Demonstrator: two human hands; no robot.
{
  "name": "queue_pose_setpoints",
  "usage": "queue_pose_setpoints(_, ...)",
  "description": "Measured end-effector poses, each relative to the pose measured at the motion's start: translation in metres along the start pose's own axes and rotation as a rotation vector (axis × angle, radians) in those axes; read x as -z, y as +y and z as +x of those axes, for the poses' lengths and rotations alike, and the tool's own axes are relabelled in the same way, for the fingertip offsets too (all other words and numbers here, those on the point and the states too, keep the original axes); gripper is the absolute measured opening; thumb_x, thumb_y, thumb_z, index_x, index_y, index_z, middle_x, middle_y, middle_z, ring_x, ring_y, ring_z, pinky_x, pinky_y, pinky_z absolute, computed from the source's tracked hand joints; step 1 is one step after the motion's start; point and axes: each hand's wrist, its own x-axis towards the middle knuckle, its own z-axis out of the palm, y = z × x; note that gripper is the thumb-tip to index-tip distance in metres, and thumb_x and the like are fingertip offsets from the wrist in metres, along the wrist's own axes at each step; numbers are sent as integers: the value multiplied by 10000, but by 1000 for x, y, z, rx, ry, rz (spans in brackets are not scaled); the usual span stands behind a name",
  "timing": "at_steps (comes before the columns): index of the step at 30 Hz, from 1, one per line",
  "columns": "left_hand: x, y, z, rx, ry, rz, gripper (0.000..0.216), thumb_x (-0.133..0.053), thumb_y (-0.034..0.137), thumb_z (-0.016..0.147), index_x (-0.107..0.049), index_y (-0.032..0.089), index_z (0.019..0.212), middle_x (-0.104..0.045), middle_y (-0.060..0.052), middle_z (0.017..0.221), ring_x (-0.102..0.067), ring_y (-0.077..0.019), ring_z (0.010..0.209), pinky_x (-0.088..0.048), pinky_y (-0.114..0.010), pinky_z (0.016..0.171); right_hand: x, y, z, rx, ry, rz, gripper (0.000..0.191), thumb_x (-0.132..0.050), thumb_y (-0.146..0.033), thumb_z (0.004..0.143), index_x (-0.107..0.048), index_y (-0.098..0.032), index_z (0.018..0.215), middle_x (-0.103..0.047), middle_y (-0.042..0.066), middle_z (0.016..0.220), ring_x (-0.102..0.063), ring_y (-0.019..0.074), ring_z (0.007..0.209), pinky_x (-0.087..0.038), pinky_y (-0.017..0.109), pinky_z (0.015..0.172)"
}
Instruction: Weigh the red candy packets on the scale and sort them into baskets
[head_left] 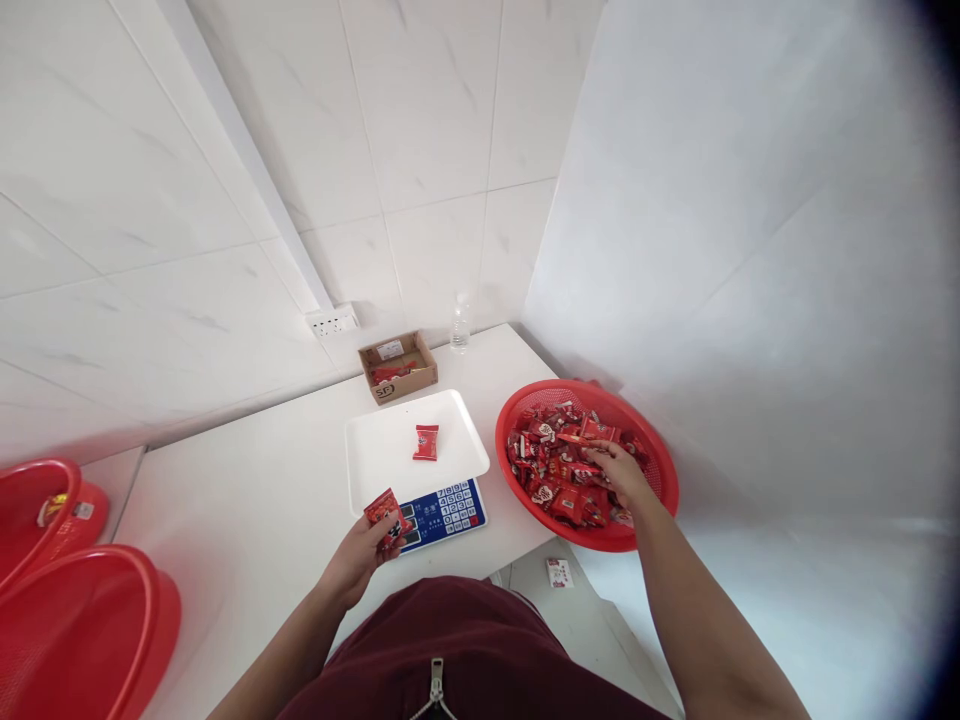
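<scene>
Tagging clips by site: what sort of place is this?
Likely a small packing or weighing corner: a digital scale on a white table, a red basket of wrapped packets, and a cardboard box by the tiled wall.

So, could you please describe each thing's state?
Round red plastic basket: filled with red packets
White rectangular plastic tray: bearing one packet
Blue scale panel: partly hidden
Brown cardboard box: open
Clear plastic bottle: upright
Left red plastic baskets: open
Left hand: holding packet
Right hand: touching packet
</scene>
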Motion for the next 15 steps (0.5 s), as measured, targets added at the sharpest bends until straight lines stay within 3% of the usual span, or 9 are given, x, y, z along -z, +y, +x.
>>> queue_pose_setpoints(3,5,-3,0,0,4,8,369,-749,377,685,-610,160,949,-705,-57,874,-625,-118,655,-478,-247,655,-1,-1,-3,28,29,-52,282,-659,-344,667,-612,-228,920,-665,65,1031,-645,187,804,-523,245,530)
queue_pose_setpoints(11,17,-8,0,-18,-13,2,423,-761,432,646,-599,154,921,-702,-65,879,-621,-121,660,-470,-248,652,-9,-5,-4,216,242,-70,562,-654,-363,656,-533,-237,1191,-651,86,1079,-647,174,711,-525,251,522)
queue_pose_setpoints(13,17,-9,-1,-21,-32,0,422,-756,437,652,-601,159,929,-700,-63,883,-627,-127,684,-479,-258,680,-25,-11,-16,236,215,10,574,-660,-382,651,-523,-239,1190,-646,83,1080,-645,174,726,-527,253,532)
queue_pose_setpoints(15,14,-9,-1,-24,-70,-18,418,-749,440,665,-604,165,944,-694,-65,905,-636,-138,728,-490,-275,716,-53,-19,-37,215,94,122,583,-673,-395,641,-514,-254,1184,-645,65,1053,-646,179,738,-526,261,539)
